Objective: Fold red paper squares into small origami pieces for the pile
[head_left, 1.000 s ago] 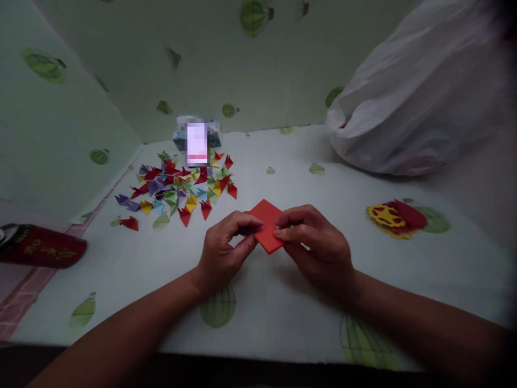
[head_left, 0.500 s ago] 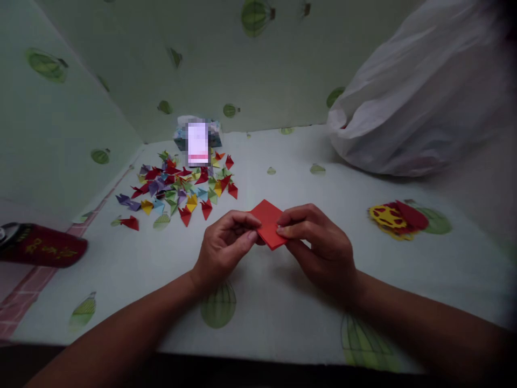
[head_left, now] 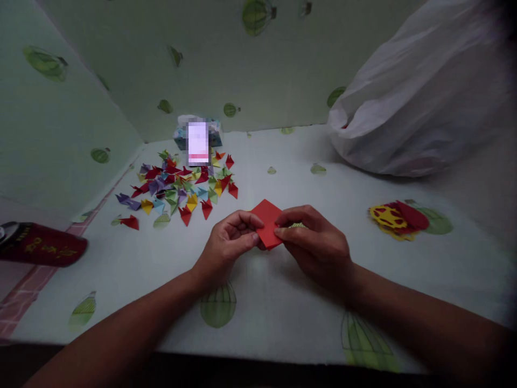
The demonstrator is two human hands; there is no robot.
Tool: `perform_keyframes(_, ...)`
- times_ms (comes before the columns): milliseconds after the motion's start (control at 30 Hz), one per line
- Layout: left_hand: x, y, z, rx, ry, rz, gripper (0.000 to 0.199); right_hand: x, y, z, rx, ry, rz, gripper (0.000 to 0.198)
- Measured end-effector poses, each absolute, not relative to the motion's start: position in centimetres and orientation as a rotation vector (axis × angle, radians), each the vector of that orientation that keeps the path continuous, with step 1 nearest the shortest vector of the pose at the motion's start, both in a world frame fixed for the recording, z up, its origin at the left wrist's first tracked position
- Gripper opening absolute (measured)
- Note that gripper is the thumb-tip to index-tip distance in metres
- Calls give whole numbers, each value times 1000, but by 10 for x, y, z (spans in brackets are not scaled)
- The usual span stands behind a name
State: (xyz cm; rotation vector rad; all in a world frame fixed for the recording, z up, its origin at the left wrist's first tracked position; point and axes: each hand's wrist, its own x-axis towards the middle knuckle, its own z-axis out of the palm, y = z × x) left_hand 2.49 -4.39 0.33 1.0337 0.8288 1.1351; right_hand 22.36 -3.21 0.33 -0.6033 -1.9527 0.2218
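Observation:
A small red folded paper (head_left: 267,218), shaped like a diamond, is held just above the table between both hands. My left hand (head_left: 233,237) pinches its left corner between thumb and fingers. On the opposite side, my right hand (head_left: 317,240) grips the right corner, its thumb and index finger pressed together on the paper. Beyond my left hand lies a pile of folded paper cranes (head_left: 175,188) in red, purple, green, yellow and blue. The underside of the red paper is hidden.
A phone with a lit screen (head_left: 198,141) leans against a tissue box (head_left: 216,133) at the back. A dark red can (head_left: 44,245) lies at the left edge. Yellow and red paper cut-outs (head_left: 398,218) lie to the right, below a white plastic bag (head_left: 396,118).
My right hand has shifted slightly left, and its fingers have changed their grip at the paper's right corner. My left hand and the red paper stay nearly in place.

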Motion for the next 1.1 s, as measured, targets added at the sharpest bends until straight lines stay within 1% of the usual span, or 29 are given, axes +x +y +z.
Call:
perform_keyframes(200, 27, -44, 10, 969, 909, 1082, 14, 224, -32, 4, -619, -1951, 263, 24)
perform_keyframes(567, 27, -44, 16, 901, 890, 1055, 5, 223, -32, 1, -642, -1968, 255, 19)
perform_keyframes(633, 27, -44, 15, 898, 882, 1053, 6, 223, -32, 1, -649, -1973, 255, 20)
perform_keyframes(800, 26, -43, 11, 908, 883, 1044, 13, 222, -31, 1, -643, -1949, 290, 22)
perform_keyframes(1100, 26, -40, 13, 910, 965, 1038, 5, 222, -31, 1, -656, -1985, 401, 21)
